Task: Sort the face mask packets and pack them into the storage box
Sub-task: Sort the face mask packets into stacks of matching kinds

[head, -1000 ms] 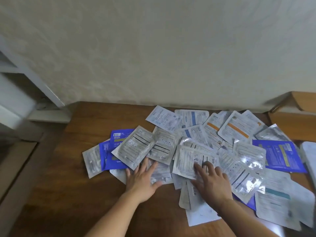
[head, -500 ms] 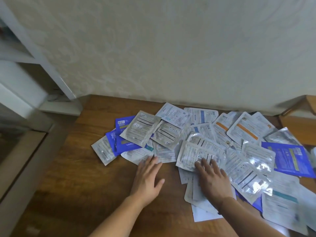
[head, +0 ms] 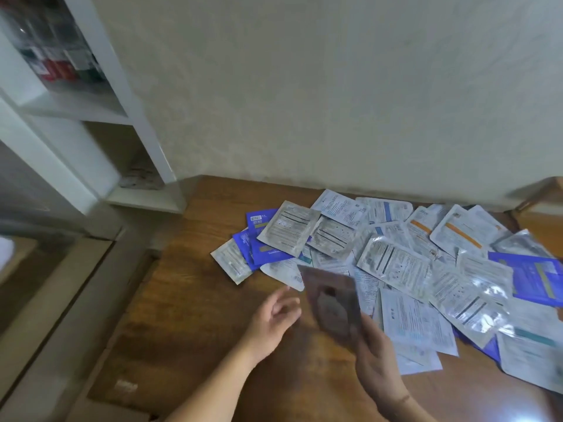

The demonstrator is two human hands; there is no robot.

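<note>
Several face mask packets, silver, white and blue, lie spread in a loose heap on a brown wooden table. My right hand grips one blurred, dark-looking packet and holds it raised above the table in front of the heap. My left hand hovers just left of that packet, fingers relaxed and spread, holding nothing. Blue packets lie at the heap's left end and another blue packet at the right. No storage box is clearly in view.
A white shelf unit stands at the left against the pale wall, with dark and red items on its upper shelf. A brown cardboard edge shows at the far right. Bare tabletop lies left of the heap.
My right hand has picked one packet out of the heap and lifted it. My left hand has come off the table. The view has swung left, showing more of the shelf.
</note>
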